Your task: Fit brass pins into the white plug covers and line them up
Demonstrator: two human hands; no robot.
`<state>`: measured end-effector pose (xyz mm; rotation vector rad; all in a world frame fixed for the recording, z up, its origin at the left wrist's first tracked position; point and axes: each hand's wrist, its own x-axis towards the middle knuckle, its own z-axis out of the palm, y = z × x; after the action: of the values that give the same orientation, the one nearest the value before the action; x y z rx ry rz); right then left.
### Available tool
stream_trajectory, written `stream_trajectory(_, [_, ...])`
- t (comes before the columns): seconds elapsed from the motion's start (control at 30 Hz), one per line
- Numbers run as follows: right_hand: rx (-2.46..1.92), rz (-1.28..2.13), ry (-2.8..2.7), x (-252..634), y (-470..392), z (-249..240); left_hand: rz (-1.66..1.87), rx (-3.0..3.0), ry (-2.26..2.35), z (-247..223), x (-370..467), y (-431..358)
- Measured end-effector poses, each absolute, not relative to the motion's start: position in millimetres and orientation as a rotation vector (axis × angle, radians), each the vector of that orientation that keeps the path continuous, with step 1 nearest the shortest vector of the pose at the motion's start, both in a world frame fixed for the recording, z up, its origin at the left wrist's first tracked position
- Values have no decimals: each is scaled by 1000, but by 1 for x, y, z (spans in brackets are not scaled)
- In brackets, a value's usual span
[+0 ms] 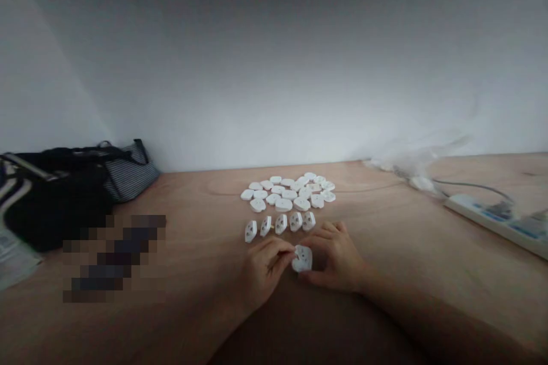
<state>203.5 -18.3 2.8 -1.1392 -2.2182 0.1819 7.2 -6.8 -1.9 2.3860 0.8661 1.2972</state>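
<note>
Right grip (338, 255), part-open, spans a small white rounded plastic socket piece (304, 260), thumb below, fingers above; left grip (265, 268) pinches its left edge, fingertips together. Beyond, on the brown wooden bench (199, 254), stand five white plastic socket pieces (281, 224) in a row, then a cluster of white rounded pieces (283, 205).

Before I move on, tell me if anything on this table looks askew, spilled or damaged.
I see no spill or damage; the row of white pieces is fairly orderly. The one untidy spot is the crumpled plastic bag at back right, loosely bunched beside the cable. The pixelated patch at left can't be judged.
</note>
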Motion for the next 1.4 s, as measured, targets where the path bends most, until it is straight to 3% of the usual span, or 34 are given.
stream_trajectory(0.43, [-1056, 58, -2205, 203, -16, -2, 1261, 2441, 905, 0, 8, -8])
stream_trajectory(0.73, [-893, -129, -2176, 204, -15, -3, 921, 2334, 1139, 2, 6, -5])
stream_trajectory(1.03, [-986, -61, -2221, 206, -15, 1, 917, 2163, 1176, -3, 9, -3])
stream_trajectory(1.4, [-1181, -157, -2190, 231, -4, 0, 865, 2454, 1160, -5, 6, -4])
